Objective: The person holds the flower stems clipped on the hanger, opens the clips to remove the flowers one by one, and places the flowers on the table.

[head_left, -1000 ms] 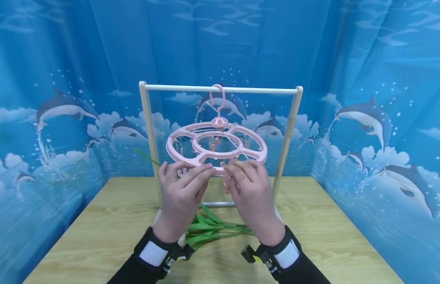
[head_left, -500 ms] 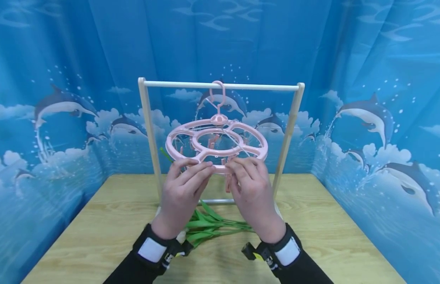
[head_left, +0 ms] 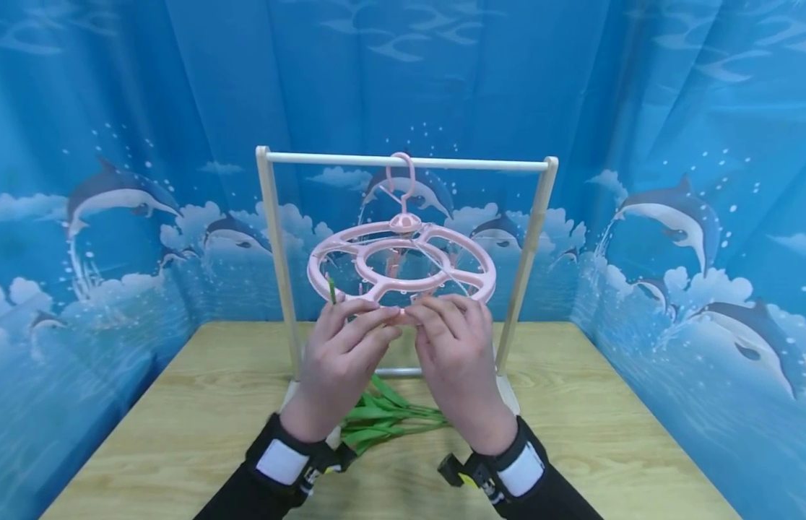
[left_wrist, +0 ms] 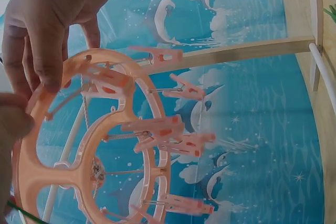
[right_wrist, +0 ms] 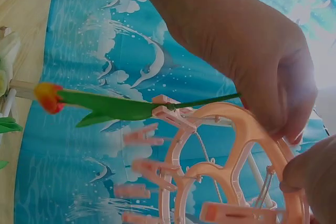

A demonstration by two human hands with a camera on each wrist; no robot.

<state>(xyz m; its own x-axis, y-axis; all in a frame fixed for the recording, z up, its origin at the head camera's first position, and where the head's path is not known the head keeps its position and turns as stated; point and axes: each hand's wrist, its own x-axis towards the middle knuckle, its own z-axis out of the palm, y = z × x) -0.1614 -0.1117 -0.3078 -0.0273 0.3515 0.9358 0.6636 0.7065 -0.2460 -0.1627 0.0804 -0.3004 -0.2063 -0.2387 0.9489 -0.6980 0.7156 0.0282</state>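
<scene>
A pink round clip hanger hangs by its hook from the white rail. My left hand pinches the near part of its outer ring. Close beside it, my right hand holds the same ring, the fingertips of both hands nearly meeting. Pink clothespins dangle beneath the ring, several of them blurred. One clothespin grips the stem of an artificial tulip with a red-yellow bloom. In the head view, only a short green stem end shows above my left hand.
A wooden rack with a white rail stands on the wood-grain table. Green leaves and stems lie on the table below my hands. A blue dolphin-print curtain encloses the back and sides.
The green stem end has swung rightward and now stands nearly upright by my left hand. The hanger and both hands have shifted slightly right. A clothespin seen below the ring is now hidden.
</scene>
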